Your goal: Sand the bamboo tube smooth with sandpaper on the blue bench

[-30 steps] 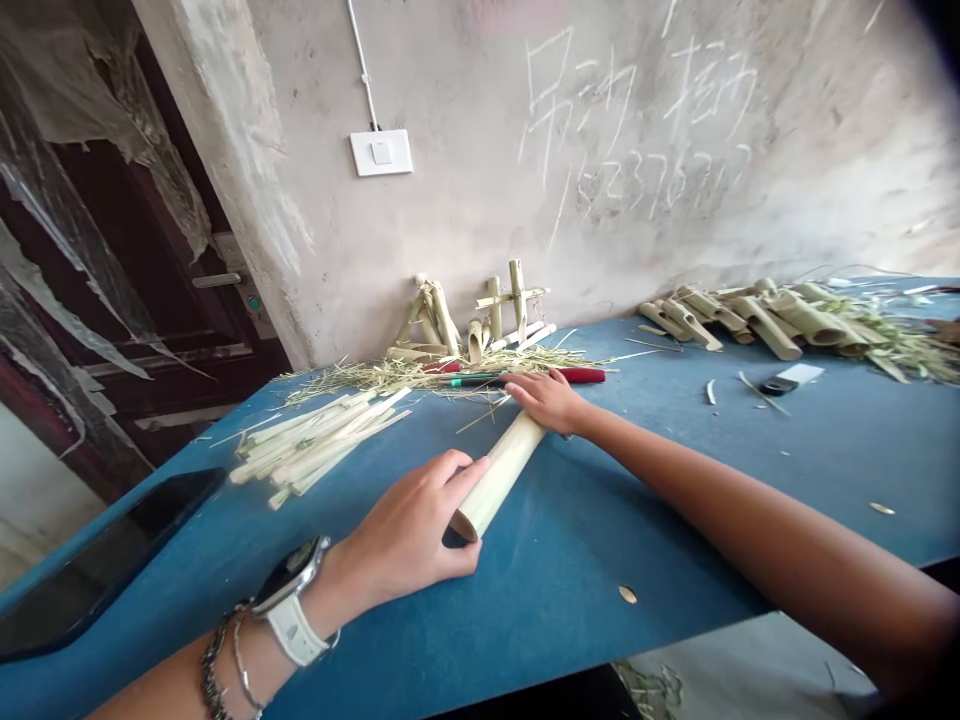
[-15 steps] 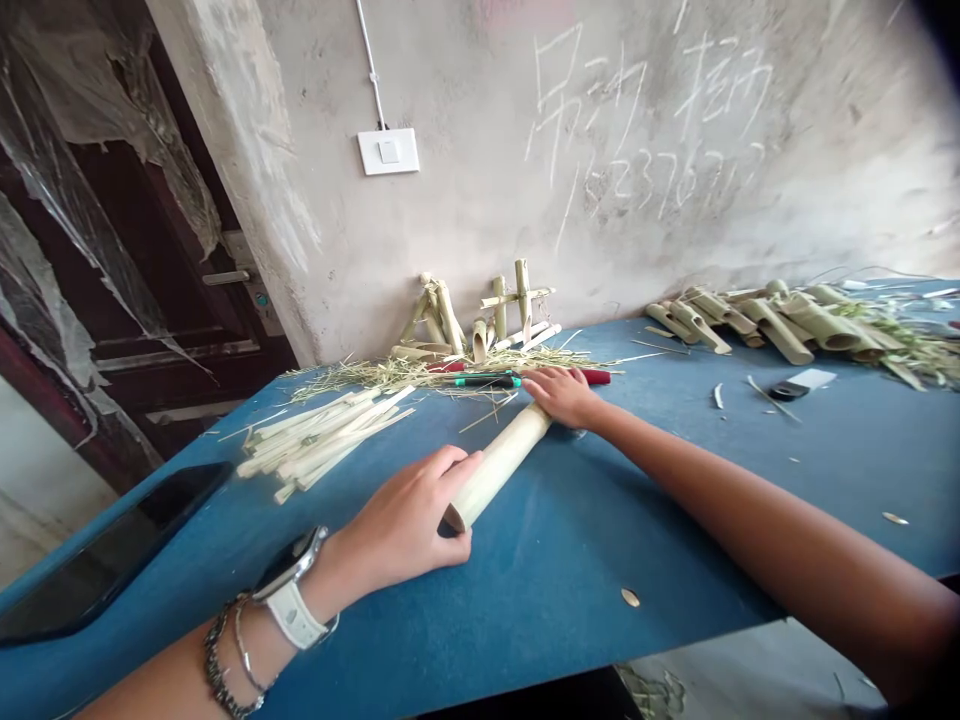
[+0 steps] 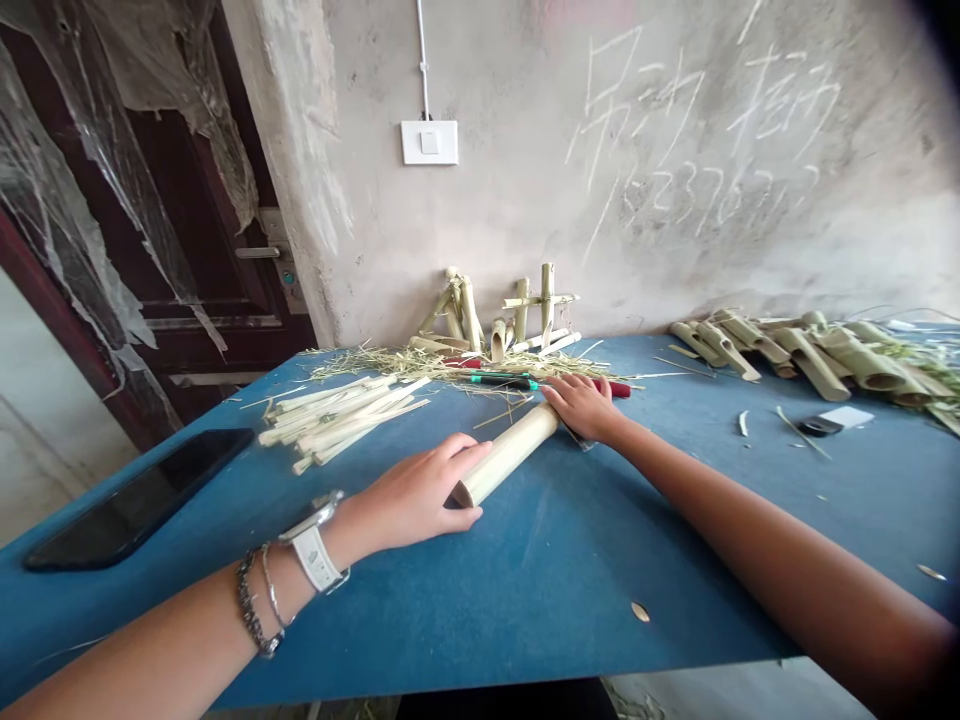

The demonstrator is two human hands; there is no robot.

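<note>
Head-worn cam looks fwd & down from just behind the person's forearms, left hand (image 3: 412,490) & right hand (image 3: 581,405) close in, blue desk (image 3: 525,600) filling lower frame, concrete wall (image 3: 675,120) & dark door (image 3: 187,200) further back up top.

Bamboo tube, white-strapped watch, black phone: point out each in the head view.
bamboo tube (image 3: 506,455), head view, middle of its shaft
white-strapped watch (image 3: 311,555), head view, its strap
black phone (image 3: 139,497), head view, middle of its screen
</note>
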